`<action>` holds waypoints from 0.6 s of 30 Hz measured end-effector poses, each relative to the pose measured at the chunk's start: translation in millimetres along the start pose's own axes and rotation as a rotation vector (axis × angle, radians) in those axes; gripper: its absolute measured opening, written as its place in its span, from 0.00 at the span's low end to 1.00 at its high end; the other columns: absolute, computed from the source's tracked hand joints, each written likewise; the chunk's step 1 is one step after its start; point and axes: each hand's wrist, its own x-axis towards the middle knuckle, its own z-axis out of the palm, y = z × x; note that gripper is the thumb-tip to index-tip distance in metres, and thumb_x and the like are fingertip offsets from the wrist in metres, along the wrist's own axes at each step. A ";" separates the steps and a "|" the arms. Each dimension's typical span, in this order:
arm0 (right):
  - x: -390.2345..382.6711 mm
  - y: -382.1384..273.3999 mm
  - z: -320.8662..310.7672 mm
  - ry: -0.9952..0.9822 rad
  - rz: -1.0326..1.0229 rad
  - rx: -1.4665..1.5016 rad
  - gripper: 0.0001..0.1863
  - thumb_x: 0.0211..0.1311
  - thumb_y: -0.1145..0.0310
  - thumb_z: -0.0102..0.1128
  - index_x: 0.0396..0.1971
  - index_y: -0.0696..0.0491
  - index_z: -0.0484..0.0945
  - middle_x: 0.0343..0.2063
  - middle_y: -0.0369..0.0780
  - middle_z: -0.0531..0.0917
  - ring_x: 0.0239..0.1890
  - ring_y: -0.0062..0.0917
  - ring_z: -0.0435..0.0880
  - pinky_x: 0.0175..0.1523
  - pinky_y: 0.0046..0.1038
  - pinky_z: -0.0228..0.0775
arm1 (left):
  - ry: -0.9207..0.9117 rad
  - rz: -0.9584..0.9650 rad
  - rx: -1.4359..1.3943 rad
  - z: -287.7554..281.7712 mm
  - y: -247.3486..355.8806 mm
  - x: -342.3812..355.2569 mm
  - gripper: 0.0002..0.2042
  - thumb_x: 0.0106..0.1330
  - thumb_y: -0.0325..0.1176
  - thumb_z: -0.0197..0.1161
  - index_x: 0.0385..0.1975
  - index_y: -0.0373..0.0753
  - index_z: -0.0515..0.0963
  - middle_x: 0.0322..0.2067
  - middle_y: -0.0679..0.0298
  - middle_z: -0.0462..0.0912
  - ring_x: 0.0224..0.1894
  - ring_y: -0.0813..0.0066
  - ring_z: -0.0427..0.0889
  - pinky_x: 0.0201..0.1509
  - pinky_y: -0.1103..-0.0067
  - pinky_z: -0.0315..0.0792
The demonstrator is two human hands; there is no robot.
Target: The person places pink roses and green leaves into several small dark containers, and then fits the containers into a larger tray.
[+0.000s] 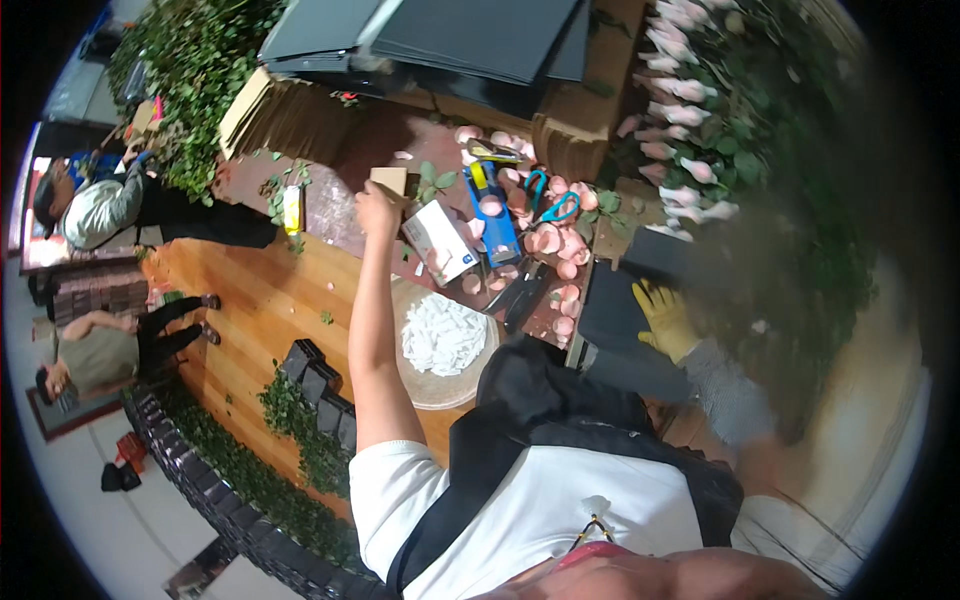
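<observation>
Wood flooring (270,290) borders a reddish surface (330,200) strewn with pink petals (545,240). Over its far part, the left hand's grip (378,212) seems to pinch a small tan block (388,180), beside a white box (440,242); the right hand (662,322), yellow-gloved, lies fingers spread on a dark board (612,305). A careless sweep of the left forearm could knock the round basket (455,397) of white pieces (443,335) close beside it. Left fingertips are partly hidden; blur swallows the greenery (790,250) at right.
</observation>
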 end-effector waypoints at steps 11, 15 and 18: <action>2.2 8.6 17.1 0.045 -0.020 -0.007 0.56 0.52 0.50 0.70 0.75 0.51 0.45 0.72 0.45 0.55 0.71 0.38 0.57 0.71 0.42 0.49 | -0.716 0.153 -0.734 -99.4 103.0 -161.8 0.36 0.60 0.37 0.71 0.65 0.31 0.62 0.55 0.50 0.75 0.52 0.65 0.77 0.57 0.72 0.72; 2.1 7.0 19.8 0.011 -0.002 0.040 0.54 0.54 0.53 0.68 0.75 0.50 0.45 0.73 0.43 0.53 0.72 0.38 0.55 0.72 0.42 0.48 | -1.424 0.153 -0.918 -49.9 158.1 -231.2 0.19 0.71 0.36 0.61 0.54 0.28 0.74 0.41 0.62 0.83 0.41 0.76 0.82 0.46 0.81 0.75; 10.9 3.4 18.6 -0.031 0.033 0.055 0.47 0.57 0.57 0.63 0.74 0.47 0.49 0.75 0.39 0.51 0.71 0.39 0.55 0.72 0.42 0.47 | -1.747 -0.066 -0.968 12.4 185.3 -255.9 0.14 0.72 0.35 0.59 0.47 0.29 0.78 0.39 0.64 0.84 0.36 0.79 0.82 0.42 0.82 0.76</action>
